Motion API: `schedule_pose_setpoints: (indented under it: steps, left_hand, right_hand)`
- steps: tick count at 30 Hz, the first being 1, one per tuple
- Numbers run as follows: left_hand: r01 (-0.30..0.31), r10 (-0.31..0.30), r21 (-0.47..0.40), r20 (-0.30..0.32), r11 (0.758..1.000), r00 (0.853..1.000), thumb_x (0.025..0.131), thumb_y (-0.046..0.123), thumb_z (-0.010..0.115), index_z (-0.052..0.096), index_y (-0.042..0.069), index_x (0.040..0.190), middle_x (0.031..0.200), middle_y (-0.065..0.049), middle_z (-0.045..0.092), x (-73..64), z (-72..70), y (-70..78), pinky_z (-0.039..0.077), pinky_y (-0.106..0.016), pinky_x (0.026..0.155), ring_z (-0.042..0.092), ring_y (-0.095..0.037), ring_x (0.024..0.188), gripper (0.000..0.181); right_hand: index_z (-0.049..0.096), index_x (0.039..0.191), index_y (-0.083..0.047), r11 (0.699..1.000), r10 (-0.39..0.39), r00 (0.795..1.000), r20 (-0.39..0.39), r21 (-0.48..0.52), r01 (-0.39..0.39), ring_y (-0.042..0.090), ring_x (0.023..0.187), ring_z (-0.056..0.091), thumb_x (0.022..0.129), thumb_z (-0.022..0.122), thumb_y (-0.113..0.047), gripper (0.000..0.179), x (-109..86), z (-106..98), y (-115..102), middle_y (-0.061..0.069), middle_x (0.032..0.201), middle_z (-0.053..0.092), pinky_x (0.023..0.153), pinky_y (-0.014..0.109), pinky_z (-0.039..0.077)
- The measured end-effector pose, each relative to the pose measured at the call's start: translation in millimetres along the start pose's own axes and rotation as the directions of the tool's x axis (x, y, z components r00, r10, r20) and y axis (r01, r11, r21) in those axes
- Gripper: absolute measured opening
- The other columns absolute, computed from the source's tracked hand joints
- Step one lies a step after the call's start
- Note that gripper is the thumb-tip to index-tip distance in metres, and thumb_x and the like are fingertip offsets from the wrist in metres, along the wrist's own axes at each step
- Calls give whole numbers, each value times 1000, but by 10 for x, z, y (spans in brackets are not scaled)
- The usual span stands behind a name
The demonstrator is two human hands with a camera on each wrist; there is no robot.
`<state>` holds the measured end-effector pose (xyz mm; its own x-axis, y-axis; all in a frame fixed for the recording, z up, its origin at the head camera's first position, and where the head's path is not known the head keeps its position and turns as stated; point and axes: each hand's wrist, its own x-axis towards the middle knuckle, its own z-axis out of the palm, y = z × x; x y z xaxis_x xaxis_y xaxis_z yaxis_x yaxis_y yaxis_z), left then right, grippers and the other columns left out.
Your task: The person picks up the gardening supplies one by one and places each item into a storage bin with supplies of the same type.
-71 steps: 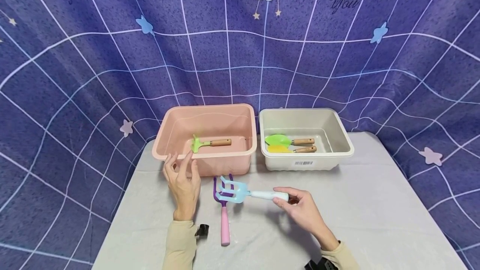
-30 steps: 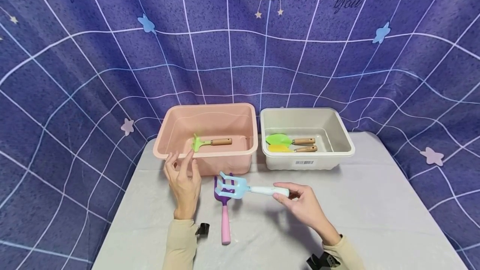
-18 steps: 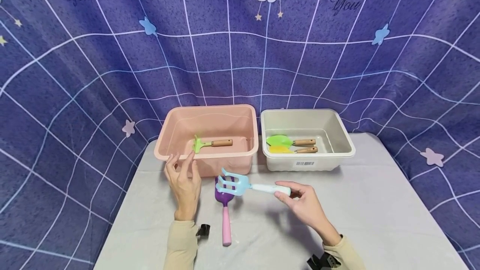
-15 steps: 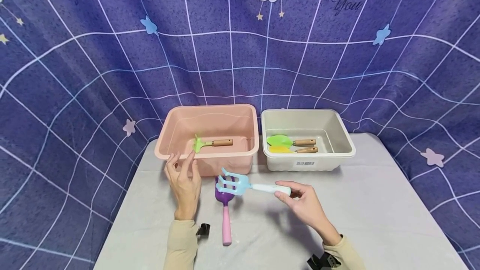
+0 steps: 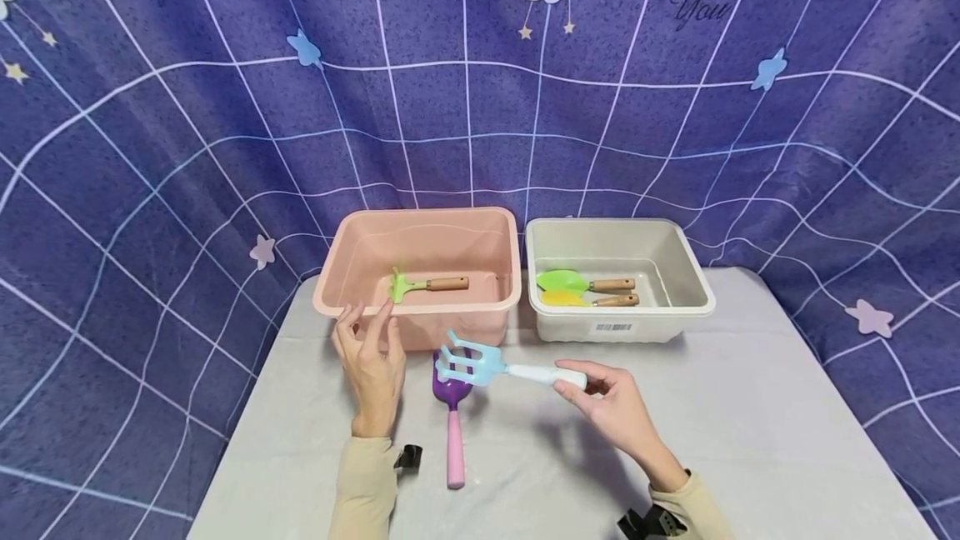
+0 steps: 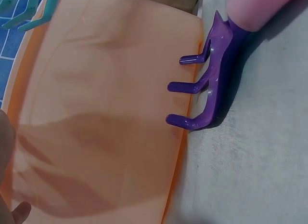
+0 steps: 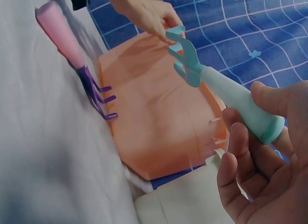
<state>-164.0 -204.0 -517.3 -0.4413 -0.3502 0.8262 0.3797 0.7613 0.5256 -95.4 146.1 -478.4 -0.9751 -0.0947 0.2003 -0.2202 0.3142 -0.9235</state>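
Note:
My right hand [image 5: 611, 407] pinches the end of the pale handle of a light blue three-tined hand fork [image 5: 480, 363], tines toward the left. In the head view its head overlaps a purple hand fork [image 5: 452, 390] with a pink handle, lying on the table. In the right wrist view thumb and fingers hold the handle [image 7: 231, 96] of the blue fork. My left hand [image 5: 373, 361] rests on the front left rim of the pink bin [image 5: 450, 327], fingers spread and loosely bent, thumb before the wall. A green rake [image 5: 401, 284] with a wooden handle lies inside.
A cream bin [image 5: 652, 327] stands right of the pink one, holding a green trowel [image 5: 561, 280] and a yellow trowel [image 5: 562, 298] with wooden handles. Behind both bins hangs a blue gridded curtain [image 5: 480, 107]. A pale grey cloth covers the table [image 5: 750, 440].
The blue fork's head has risen and tilted, tines now higher in the head view, showing more of the purple fork beneath. My left hand stays at the pink rim.

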Motion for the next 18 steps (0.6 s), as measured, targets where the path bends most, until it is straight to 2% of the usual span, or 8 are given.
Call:
schedule_pose_setpoints:
  steps: [7,18]
  left_hand:
    - [-2,2,-4,-13,1000,1000,95,9,77,82,17,121,134,-31,60,8,16,9,44,-57,117,49,-49,139,28]
    - [11,-11,13,12,1000,1000,96,8,76,81,16,123,137,-31,58,3,7,14,45,-56,115,48,-50,141,29]
  right_hand:
    - [81,116,-4,999,-42,999,-15,2,42,6,64,64,89,85,-9,28,13,-47,-19,5,78,77,55,22,51]
    - [81,116,-5,998,-55,998,-20,1,55,6,65,64,89,85,-10,28,39,-40,-53,4,78,77,56,22,51]
